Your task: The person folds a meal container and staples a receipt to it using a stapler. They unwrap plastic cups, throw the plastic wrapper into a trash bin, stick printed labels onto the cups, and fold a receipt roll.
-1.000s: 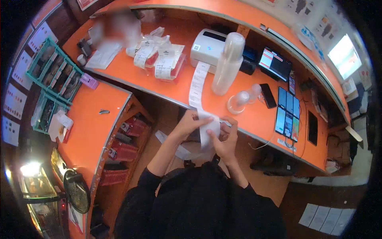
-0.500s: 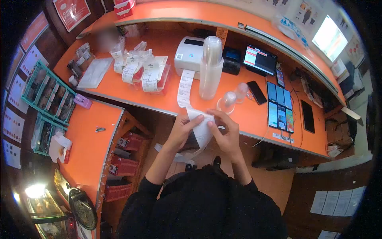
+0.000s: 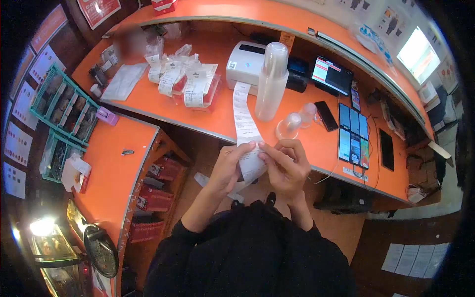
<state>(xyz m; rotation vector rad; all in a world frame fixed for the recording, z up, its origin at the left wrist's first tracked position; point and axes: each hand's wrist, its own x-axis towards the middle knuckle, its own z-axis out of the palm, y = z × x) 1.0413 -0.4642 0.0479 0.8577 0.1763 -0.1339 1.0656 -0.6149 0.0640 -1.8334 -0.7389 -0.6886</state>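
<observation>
A long strip of printed receipt labels [image 3: 246,118] runs out of the white label printer [image 3: 246,63] and down over the counter's front edge. My left hand [image 3: 226,167] is closed on the strip's left side, thumb on top. From the right, my right hand [image 3: 288,166] pinches the same strip, its thumb and fingertips close to my left thumb. The strip's lower end hangs below both hands, printed side up. Tall stacked clear plastic cups [image 3: 271,89] stand just right of the strip, and smaller clear cups or lids [image 3: 289,124] sit beyond my right hand.
Bagged orders with labels [image 3: 195,86] stand left of the printer. To the right are a tablet [image 3: 331,75], a black phone [image 3: 326,116] and several lit phones [image 3: 353,133]. A side counter [image 3: 111,163] holds teal baskets [image 3: 67,104] and a pink stapler-like item [image 3: 107,116].
The strip between my hands was folded with its blank side showing; now its printed face lies flatter toward me. The camera view has shifted slightly.
</observation>
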